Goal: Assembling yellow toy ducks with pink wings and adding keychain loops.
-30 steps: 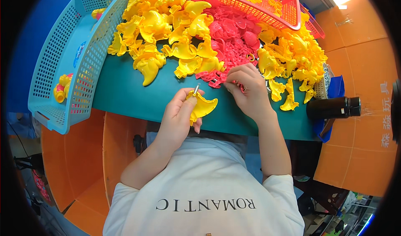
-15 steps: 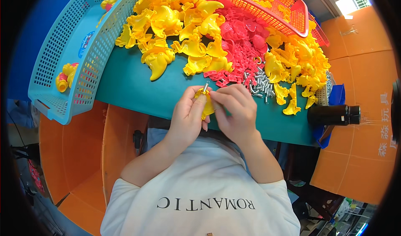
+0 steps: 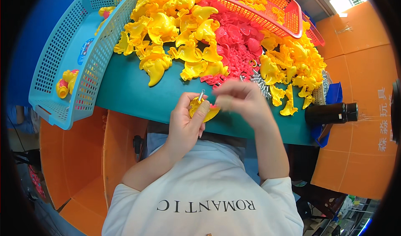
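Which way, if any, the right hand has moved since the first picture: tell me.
Yes: judged against the black bottle, the right hand now sits lower in the view and slightly farther left, farther from that bottle.

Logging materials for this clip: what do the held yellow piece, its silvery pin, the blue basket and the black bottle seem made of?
Yellow piece: probably moulded plastic, glossy; smooth, curved, evenly coloured.
Silvery pin: likely metal; bright grey shine.
Blue basket: apparently plastic, semi-gloss; regular perforations in one-colour walls.
Black bottle: smooth, shiny; coated metal or plastic, the look leaves it open.
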The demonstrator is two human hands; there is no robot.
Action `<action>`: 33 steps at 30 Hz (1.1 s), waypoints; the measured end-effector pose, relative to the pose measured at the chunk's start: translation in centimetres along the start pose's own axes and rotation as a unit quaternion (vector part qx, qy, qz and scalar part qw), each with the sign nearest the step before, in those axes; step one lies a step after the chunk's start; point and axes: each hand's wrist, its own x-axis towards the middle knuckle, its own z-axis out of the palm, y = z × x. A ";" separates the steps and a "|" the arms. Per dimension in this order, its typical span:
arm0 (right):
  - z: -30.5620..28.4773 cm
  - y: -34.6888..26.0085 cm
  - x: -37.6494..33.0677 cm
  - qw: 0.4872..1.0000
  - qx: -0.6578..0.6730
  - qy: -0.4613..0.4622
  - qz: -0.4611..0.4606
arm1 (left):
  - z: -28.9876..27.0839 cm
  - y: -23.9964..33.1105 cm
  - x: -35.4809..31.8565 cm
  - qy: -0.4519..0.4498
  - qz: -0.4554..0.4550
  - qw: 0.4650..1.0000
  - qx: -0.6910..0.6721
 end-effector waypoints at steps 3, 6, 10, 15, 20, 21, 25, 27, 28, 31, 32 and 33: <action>-2.3 -0.1 3.6 0.921 -0.281 0.222 -0.154 | 0.1 0.3 0.3 0.005 -0.018 1.000 -0.023; -3.0 0.9 6.2 0.874 -0.413 0.215 -0.139 | 0.3 0.3 0.3 0.002 -0.013 0.999 -0.031; -2.0 0.2 7.1 0.836 -0.496 0.195 -0.131 | 0.1 0.5 0.6 0.016 -0.018 0.998 -0.050; -1.7 0.4 6.7 0.817 -0.519 0.222 -0.117 | 0.1 0.5 0.6 0.006 -0.021 0.999 -0.041; -2.3 0.3 7.7 0.862 -0.470 0.191 0.007 | 0.2 0.4 0.6 0.005 -0.022 0.999 -0.025; -2.3 0.3 7.9 0.862 -0.470 0.191 0.005 | 0.2 0.4 0.6 0.003 -0.022 0.999 -0.025; -2.2 0.3 7.7 0.824 -0.523 0.215 -0.029 | 0.3 0.5 0.6 0.004 -0.027 1.000 -0.012; -1.9 -0.3 7.3 0.820 -0.518 0.239 -0.049 | 0.1 0.4 0.6 0.005 -0.029 0.999 -0.022; -2.0 -1.0 6.7 0.834 -0.484 0.254 -0.082 | 0.1 0.5 0.8 0.006 -0.027 0.999 -0.023; -3.3 -0.8 5.5 0.827 -0.476 0.280 -0.108 | 0.3 0.4 0.6 0.002 -0.026 0.999 -0.023; -3.8 -0.3 5.6 0.769 -0.559 0.286 -0.121 | 0.3 0.4 0.8 0.001 -0.032 0.999 -0.026; -4.3 0.0 5.5 0.704 -0.635 0.290 -0.133 | 0.3 0.4 1.0 -0.001 -0.038 0.999 -0.029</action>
